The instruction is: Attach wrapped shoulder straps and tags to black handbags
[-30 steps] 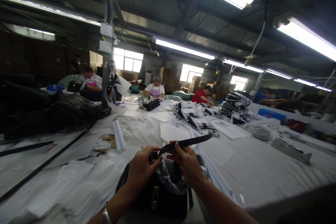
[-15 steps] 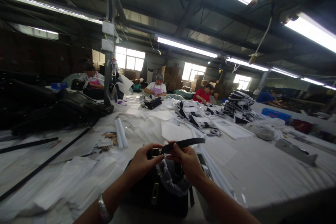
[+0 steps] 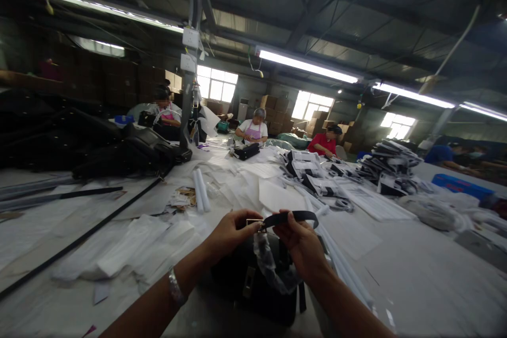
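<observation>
My left hand pinches a gold buckle at the end of a black strap. My right hand grips the same strap just right of the buckle, fingers closed round it. The strap's free end curls over to the right. Below both hands a black bag with a gold clasp lies on the white table. Clear plastic wrap hangs over the bag.
Sheets of white paper and two white rolls cover the table to the left. Black bags are piled at far left, long black straps beside them. Stacks of packed goods stand to the right. Several people work at the far end.
The strap's long free end, sticking out to the right before, has been drawn in and now curls short. The view has shifted to the left, so everything sits further right.
</observation>
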### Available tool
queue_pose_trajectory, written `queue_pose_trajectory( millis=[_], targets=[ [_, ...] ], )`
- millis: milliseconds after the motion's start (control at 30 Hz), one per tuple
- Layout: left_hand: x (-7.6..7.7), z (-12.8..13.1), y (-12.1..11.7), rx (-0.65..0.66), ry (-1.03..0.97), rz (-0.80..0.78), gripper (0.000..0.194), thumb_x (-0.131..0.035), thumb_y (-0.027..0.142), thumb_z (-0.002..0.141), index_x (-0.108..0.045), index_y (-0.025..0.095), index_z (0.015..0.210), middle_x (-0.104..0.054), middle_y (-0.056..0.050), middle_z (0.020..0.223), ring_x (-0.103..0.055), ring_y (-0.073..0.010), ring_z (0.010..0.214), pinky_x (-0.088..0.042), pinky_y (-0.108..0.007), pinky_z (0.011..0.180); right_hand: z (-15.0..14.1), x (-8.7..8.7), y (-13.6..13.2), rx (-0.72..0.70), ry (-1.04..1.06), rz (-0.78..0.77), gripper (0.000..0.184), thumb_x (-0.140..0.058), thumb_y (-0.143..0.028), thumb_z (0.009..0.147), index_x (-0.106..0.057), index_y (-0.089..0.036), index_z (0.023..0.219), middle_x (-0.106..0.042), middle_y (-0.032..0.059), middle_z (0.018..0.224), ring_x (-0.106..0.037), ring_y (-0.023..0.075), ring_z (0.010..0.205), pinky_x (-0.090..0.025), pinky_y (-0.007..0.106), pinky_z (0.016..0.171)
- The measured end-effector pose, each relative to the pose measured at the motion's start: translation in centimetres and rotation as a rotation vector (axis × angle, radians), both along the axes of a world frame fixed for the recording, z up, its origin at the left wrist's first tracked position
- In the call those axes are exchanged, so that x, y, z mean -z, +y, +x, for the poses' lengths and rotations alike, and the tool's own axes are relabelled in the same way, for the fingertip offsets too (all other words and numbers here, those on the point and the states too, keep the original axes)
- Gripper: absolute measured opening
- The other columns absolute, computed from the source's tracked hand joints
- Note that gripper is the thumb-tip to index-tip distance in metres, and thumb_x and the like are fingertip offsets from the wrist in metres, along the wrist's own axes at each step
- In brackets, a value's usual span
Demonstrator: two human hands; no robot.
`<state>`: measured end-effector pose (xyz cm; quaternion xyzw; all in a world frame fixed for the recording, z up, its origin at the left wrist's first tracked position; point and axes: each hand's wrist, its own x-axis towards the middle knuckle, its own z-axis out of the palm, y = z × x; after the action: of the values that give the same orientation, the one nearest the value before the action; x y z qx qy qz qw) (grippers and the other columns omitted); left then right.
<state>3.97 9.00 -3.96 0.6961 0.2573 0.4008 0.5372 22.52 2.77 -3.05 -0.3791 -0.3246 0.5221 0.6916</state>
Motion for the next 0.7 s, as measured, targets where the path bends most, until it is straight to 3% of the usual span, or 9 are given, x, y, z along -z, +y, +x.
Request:
queue_pose_trajectory(
  millis=[133,233,400,700],
  targets=[
    [-0.2,0.0,-0.6,-0.029,0.069,0.196,0.025,-0.066,0.035,0.084,-0.074,0.02,0.102,-0.076,-0.004,0.099,-0.069,-0.022,0.093,-0.051,-0.029,0.085,0.2,-0.1,0.2,0.045,0.055,-0.005,0.028,-0.087,-0.034,0.069,-0.074,-0.017,0.086,-0.078,0.0068,0.086,-0.073,0.0192,0.081,-0.059,0.03,0.077],
    [-0.3,0.0,-1.0,-0.042,0.09,0.24,0.021,-0.067,0.031,0.083,-0.074,0.021,0.101,-0.076,-0.002,0.097,-0.069,-0.0209,0.092,-0.05,-0.027,0.084,0.4,-0.5,0.5,0.079,0.09,-0.003,0.026,-0.089,-0.03,0.066,-0.074,-0.016,0.083,-0.078,0.0058,0.082,-0.073,0.0175,0.078,-0.061,0.026,0.073],
    [-0.2,-0.3,-1.5,-0.076,0.049,0.228,0.021,-0.071,0.03,0.08,-0.073,0.02,0.099,-0.074,-0.002,0.092,-0.067,-0.0188,0.086,-0.049,-0.025,0.078,0.7,-0.7,0.9,0.155,0.218,-0.024,0.022,-0.09,-0.019,0.064,-0.073,-0.018,0.079,-0.076,-0.0017,0.079,-0.072,0.0116,0.074,-0.061,0.018,0.07],
    [1.6,-0.9,-1.2,0.015,-0.113,0.077,0.034,-0.073,0.029,0.079,-0.063,0.02,0.11,-0.064,0.0,0.086,-0.061,-0.0153,0.079,-0.048,-0.025,0.075,1.1,-0.2,1.1,0.084,0.269,-0.036,0.016,-0.082,-0.016,0.073,-0.07,-0.02,0.083,-0.068,-0.005,0.071,-0.066,0.008,0.064,-0.06,0.014,0.064]
  ],
)
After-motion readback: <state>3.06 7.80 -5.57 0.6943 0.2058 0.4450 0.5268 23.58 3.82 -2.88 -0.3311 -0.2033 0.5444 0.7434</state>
